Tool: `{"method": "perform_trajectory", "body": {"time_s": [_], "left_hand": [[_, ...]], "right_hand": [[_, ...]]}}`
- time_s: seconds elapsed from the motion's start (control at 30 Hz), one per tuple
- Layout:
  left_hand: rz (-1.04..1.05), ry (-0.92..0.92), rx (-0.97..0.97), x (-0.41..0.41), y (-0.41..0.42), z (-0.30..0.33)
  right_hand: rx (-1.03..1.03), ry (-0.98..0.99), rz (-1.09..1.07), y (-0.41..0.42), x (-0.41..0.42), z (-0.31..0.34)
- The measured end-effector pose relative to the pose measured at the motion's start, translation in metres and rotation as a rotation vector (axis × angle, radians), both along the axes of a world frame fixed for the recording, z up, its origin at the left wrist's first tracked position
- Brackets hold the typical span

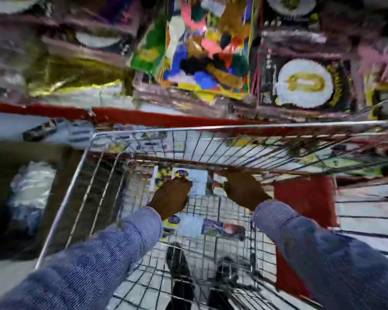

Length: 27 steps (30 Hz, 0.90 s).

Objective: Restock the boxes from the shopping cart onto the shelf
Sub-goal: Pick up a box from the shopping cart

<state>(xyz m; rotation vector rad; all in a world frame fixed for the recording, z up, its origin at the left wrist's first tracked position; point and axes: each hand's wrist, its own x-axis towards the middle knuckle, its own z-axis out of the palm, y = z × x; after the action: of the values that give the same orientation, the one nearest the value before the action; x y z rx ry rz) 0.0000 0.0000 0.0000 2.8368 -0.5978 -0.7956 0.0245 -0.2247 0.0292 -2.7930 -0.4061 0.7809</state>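
Both my hands reach down into the silver wire shopping cart point(81, 175); my left hand point(170, 198) and right hand point(244, 190) flank a pale blue cardboard box point(198, 181). I cannot tell my fingers' grip; the labels are blurred.

Heavy motion blur and smeared compression throughout; wide-angle bending at edges, even indoor light.

This is a shop aisle. A wire shopping cart point(112, 166) stands against a shelf point(157, 118) with a red front edge. Above that edge, the shelf is crowded with brightly printed packaged goods point(207, 48), blurred but clearly retail stock. Printed boxes point(195, 182) lie in the bottom of the cart, and pale floor tiles point(367, 215) show through its mesh.
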Motion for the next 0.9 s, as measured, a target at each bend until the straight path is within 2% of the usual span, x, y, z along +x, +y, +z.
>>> {"method": "perform_trajectory", "body": {"time_s": [0.13, 0.33, 0.47, 0.6, 0.77, 0.9], "left_hand": [[-0.064, -0.037, -0.026, 0.007, -0.004, -0.038], [-0.099, -0.045, 0.166, 0.011, -0.006, -0.065], [-0.192, -0.216, 0.304, 0.006, -0.01, -0.057], [-0.165, -0.175, 0.184, 0.004, -0.011, -0.064], [-0.183, -0.127, 0.175, 0.006, -0.012, -0.059], [-0.207, -0.085, 0.199, 0.009, -0.01, -0.057]], "right_hand": [[0.005, -0.025, 0.017, 0.005, 0.01, -0.042], [0.05, -0.031, -0.04, 0.009, 0.018, -0.072], [0.044, -0.038, -0.004, 0.011, 0.022, -0.074], [-0.02, -0.046, 0.061, 0.016, 0.023, -0.075], [-0.166, -0.126, 0.111, 0.027, 0.021, -0.08], [-0.317, -0.109, 0.156, 0.038, 0.019, -0.081]]}}
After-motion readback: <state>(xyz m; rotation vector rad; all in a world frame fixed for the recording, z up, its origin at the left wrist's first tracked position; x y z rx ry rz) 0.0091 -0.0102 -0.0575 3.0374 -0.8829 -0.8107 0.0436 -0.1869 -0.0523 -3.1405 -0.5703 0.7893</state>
